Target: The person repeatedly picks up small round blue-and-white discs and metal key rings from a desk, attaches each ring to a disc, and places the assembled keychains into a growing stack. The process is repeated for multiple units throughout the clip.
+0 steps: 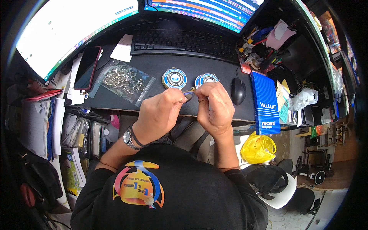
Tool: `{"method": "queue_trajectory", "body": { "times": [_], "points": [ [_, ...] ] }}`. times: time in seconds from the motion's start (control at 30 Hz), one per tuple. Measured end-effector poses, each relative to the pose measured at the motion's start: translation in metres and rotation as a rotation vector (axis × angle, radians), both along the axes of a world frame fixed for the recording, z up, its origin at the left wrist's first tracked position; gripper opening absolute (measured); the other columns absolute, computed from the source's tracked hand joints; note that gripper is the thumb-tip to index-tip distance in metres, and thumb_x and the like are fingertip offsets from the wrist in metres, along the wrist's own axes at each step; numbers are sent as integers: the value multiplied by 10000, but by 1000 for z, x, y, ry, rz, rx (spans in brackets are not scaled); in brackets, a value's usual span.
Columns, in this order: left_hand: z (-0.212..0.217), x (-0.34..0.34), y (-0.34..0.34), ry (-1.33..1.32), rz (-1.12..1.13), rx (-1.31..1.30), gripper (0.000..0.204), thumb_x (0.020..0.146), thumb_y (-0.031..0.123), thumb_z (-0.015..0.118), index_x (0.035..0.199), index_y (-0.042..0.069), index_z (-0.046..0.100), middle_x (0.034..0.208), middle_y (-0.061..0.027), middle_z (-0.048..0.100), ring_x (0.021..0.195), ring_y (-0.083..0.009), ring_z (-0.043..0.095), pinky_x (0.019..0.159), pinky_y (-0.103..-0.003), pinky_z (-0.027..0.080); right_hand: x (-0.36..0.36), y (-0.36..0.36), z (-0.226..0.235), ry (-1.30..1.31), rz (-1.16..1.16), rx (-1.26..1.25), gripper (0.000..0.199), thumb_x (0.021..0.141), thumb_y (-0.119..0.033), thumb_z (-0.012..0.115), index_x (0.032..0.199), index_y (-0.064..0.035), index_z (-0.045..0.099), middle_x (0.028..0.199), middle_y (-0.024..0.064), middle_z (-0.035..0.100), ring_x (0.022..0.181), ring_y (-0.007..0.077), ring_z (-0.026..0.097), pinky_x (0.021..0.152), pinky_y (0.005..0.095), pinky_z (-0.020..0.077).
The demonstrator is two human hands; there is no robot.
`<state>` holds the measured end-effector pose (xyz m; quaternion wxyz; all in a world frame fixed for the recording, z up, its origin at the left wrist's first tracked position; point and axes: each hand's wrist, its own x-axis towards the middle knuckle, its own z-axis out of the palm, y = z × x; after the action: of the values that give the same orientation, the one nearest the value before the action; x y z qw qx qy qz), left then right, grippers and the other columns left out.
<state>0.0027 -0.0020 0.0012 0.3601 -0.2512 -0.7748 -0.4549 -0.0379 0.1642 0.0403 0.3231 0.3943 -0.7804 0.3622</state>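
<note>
My left hand (163, 109) pinches a medal (188, 96), tilted nearly edge-on, with a blue rim and a dark side showing. Close beside it, my right hand (216, 109) has thumb and fingers pinched at a small gold-coloured metal piece (193, 89) by the medal's edge; its exact shape is too small to tell. Beyond my hands lie round blue, white and gold medals (174, 78) in a left group, and more medals (207, 78) at the right, partly covered by my right hand. A clear plastic bag (147, 87) of metal rings (124, 79) lies left of them.
A black keyboard (184, 43) runs below two monitors (203, 13). A phone (87, 68) lies at the left. To the right are a black mouse (238, 91), a blue record book (265, 101) and a pen holder (251, 48). A yellow plastic bag (258, 148) sits below the desk edge.
</note>
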Motion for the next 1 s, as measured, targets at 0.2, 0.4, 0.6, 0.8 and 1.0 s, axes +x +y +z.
{"method": "queue_trajectory", "body": {
  "times": [0.2,0.4,0.6,0.8,1.0],
  "points": [
    [1,3,1,-83,-33,80,261,852,-26,663,1043,44,501,896,-114,654,744,-312,685,607,-356,529,-2,4,-1,-61,23,-30,209,695,160,667,809,-6,606,770,108,632,724,254,641,688,314,514],
    [5,4,0,-89,-42,21,269,829,-40,662,1027,51,505,896,-108,652,757,-306,682,612,-360,527,0,8,1,-72,16,-8,207,687,160,669,799,-8,623,778,99,651,730,240,651,694,304,517],
    [10,1,-3,-19,-67,-121,294,816,-62,660,1022,59,490,913,-146,668,767,-318,689,607,-361,531,2,9,1,-109,77,-12,200,695,144,687,829,-1,649,780,91,654,731,221,650,695,295,515],
    [15,2,-10,-48,-160,-122,286,801,-59,652,1019,58,508,916,-96,650,803,-293,683,647,-348,537,0,20,1,-471,152,-108,206,786,-3,723,987,-9,677,868,93,646,790,223,623,724,315,493],
    [14,3,-12,-105,-206,-28,261,842,-37,653,1034,56,504,904,-115,665,795,-299,694,649,-342,541,-12,22,-3,-312,250,4,246,838,-179,731,975,16,669,943,127,659,878,250,614,795,341,474]
  ]
}}
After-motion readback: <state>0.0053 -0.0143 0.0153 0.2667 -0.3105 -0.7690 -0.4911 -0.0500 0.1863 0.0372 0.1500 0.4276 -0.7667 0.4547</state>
